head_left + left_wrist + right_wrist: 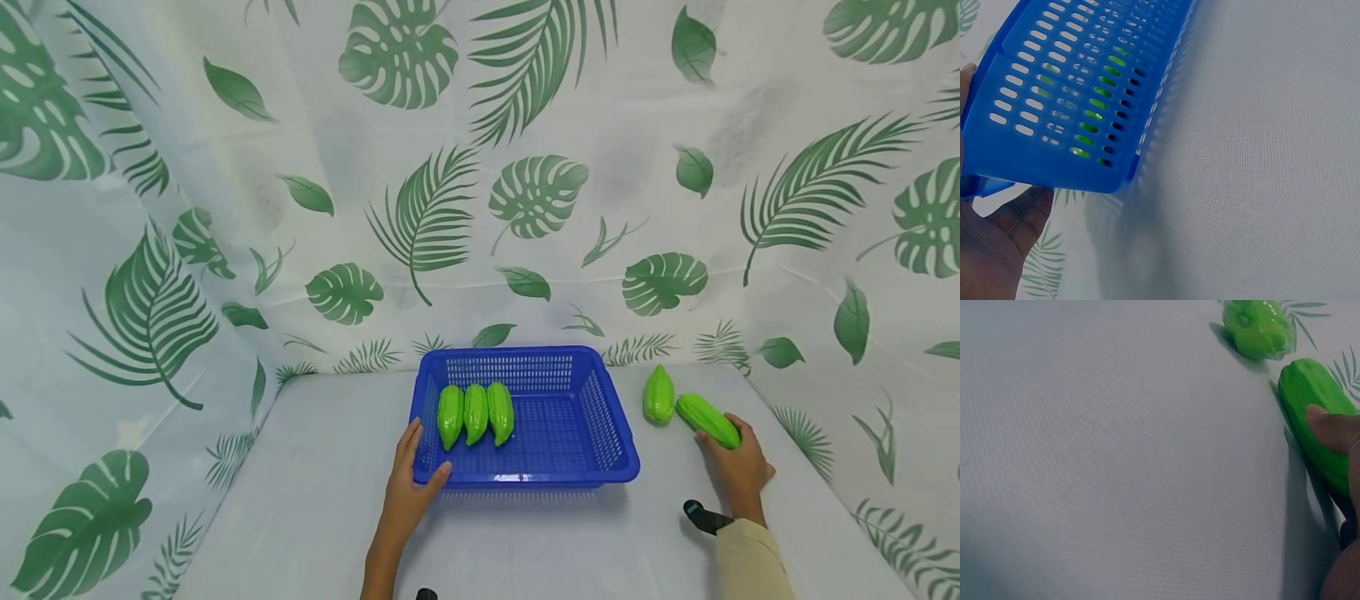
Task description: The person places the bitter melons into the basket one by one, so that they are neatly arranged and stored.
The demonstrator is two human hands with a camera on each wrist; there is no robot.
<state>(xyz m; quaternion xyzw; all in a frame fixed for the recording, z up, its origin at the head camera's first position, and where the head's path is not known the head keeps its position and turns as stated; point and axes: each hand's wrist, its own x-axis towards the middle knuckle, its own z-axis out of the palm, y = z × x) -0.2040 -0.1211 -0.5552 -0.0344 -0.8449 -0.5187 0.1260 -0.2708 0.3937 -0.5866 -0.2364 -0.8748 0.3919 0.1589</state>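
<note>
A blue plastic basket [525, 478] with slotted walls stands on the table, three green ribbed gourds [476, 414] side by side in its left half. My left hand [408, 492] rests at its near left corner, thumb at the front rim and fairly straight fingers along the left side. In the left wrist view, that hand [1004, 237] touches the basket's rim [1054, 178]. To the right of the basket, my right hand [738, 467] grips another green gourd [707, 420] by its near end. The right wrist view shows the thumb across this gourd [1310, 394].
Beyond the right hand's gourd, a loose green gourd [659, 396] lies on the white table [300, 492]. A leaf-printed cloth [450, 250] hangs behind the table and along both sides. Dark wrist-camera parts [705, 517] show by the right sleeve.
</note>
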